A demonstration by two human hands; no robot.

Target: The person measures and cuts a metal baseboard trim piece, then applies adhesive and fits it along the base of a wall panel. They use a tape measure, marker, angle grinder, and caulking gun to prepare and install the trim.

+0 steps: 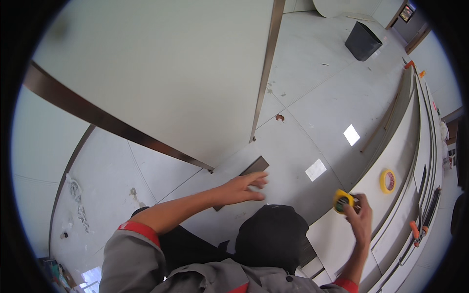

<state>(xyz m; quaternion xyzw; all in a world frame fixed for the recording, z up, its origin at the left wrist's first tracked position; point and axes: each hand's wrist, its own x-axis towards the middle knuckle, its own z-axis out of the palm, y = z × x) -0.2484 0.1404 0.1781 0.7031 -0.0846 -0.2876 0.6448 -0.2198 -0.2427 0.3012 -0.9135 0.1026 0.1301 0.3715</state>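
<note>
Looking down in the head view, find the yellow tape measure [342, 201] in the right hand [360, 215], gripped between thumb and fingers at the left edge of the pale boards [396, 151], over or just beside them. Cannot tell from this angle about the blade, drawn out or wound in. See the left hand [242, 188] empty, with fingers apart and loosely bent, over a dark strip [256, 165] lying on the tiled floor [308, 110]; cannot tell whether touching the strip or hovering just above. For good handling, probably best to keep the case firm in the right hand, with fingertips clear of the blade mouth, and to check the hook before pulling on it. To steady the strip, better to lay the left palm flat than to press with fingertips alone, likely to tip or slide such a narrow piece on smooth tile. Mind the large white panel [185, 73] near the strip, with brown metal edging [122, 122], and avoid knocking its lower corner. Carry the case clear of the yellow tape roll [382, 180] lying on the boards, and keep away from the orange-handled tool [414, 227] farther right, for fear of snagging.
</note>
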